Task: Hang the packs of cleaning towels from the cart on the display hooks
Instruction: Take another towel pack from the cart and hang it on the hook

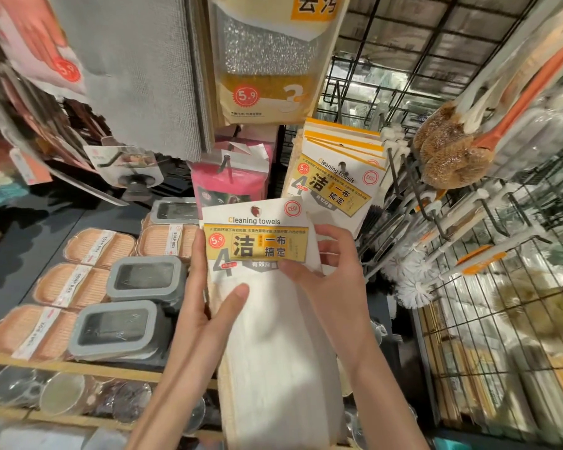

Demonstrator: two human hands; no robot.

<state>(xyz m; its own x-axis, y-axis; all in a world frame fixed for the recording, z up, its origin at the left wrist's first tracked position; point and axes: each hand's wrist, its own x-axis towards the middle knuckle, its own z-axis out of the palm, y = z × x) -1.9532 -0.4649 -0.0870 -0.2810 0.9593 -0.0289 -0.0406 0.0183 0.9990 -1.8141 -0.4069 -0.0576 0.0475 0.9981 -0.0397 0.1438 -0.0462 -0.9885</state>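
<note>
A white pack of cleaning towels with a yellow printed label and a card header [257,254] is held upright in front of the display, below and to the left of the hook row. Its punched hang hole [256,210] is visible at the top of the header and is not yet threaded on anything. The pack is gripped by both hands: the left hand [205,297] is wrapped round the left edge, thumb laid across the white cloth; the right hand [325,267] pinches the label's right side between thumb and curled fingers.

Just up and to the right, a batch of identical white-and-yellow towel packs [337,177] is already hung on a dark wire display hook [342,165]. Peach soap boxes [101,248] and grey lidded containers [145,277] are laid on the shelf to the left; bottle brushes [413,287] are hung on the wire grid to the right. The cart is not in view.

The step in hand is judged to be presentation of the pack to the hook. The next move calls for the hang hole to be raised, aligned with the hook tip and slid on in front of the hung packs.
</note>
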